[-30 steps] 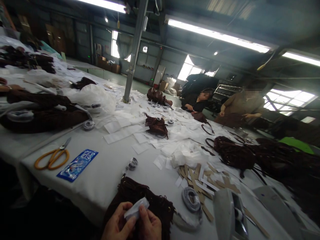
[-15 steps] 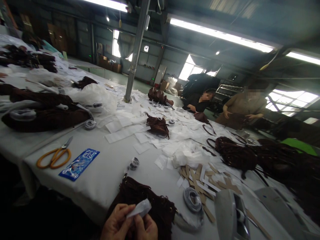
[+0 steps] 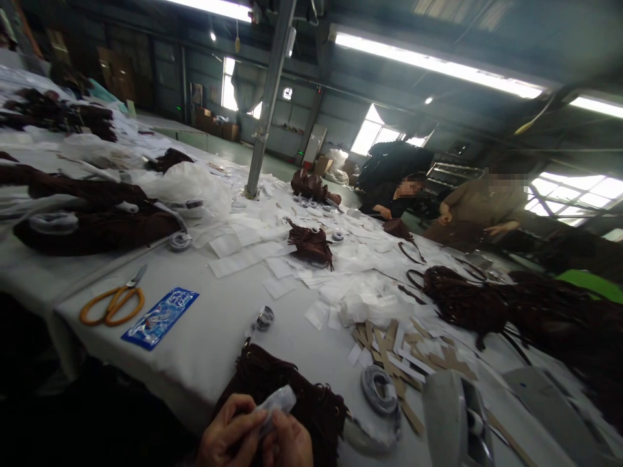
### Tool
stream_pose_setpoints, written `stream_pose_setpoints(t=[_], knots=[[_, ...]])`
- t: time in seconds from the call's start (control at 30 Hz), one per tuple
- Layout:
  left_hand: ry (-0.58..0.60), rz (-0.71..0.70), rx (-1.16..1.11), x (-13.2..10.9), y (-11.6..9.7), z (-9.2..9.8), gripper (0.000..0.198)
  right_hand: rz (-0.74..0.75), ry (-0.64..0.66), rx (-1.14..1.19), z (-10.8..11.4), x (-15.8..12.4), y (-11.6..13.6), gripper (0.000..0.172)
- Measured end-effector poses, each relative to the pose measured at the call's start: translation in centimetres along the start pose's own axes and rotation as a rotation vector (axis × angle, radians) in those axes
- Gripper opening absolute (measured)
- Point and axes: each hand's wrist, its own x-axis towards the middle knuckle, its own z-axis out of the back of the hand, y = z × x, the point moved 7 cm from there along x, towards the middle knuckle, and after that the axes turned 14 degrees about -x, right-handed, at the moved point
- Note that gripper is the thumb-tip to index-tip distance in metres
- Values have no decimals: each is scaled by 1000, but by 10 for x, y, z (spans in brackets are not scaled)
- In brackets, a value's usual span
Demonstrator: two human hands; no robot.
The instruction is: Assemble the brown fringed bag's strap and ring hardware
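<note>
At the front edge of the table, a dark brown fringed bag (image 3: pixel 272 366) lies below my hands. My left hand (image 3: pixel 231 428) pinches a small piece of whitish translucent wrapping (image 3: pixel 282 399). Gripping the lower end of the same piece is my right hand (image 3: pixel 289 441), its fingers closed. What the wrapping covers, if anything, I cannot make out. Beside the bag on the right is a wrapped coil of strap (image 3: pixel 378 389), joined to the bag's side by a plastic-covered length. A smaller wrapped part (image 3: pixel 265 318) sits at the bag's upper left corner.
Orange-handled scissors (image 3: pixel 114 305) and a blue packet (image 3: pixel 160 318) lie to the left. Brown card strips (image 3: pixel 389 350) and a grey tape dispenser (image 3: pixel 450 415) are on the right. Further brown bags (image 3: pixel 97 227) and white paper sheets (image 3: pixel 243 256) cover the table. Two people are across it.
Both hands keep hold of the wrapping, which looks more bunched between the fingers. My right hand's fingers have shifted slightly up along it. The whole view has moved a little.
</note>
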Motion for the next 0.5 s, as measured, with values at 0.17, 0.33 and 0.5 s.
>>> stream_pose_setpoints(t=[0.17,0.33,0.5], knots=[[-269,485,-341,-4,19,2,25,87,-28,-29,-1,-4,6,62],[-296,902,-650,-11,36,-20,45,140,-53,-41,4,-5,10,61],[-274,940,-679,-21,54,-23,52,197,-98,-85,9,2,-4,61]])
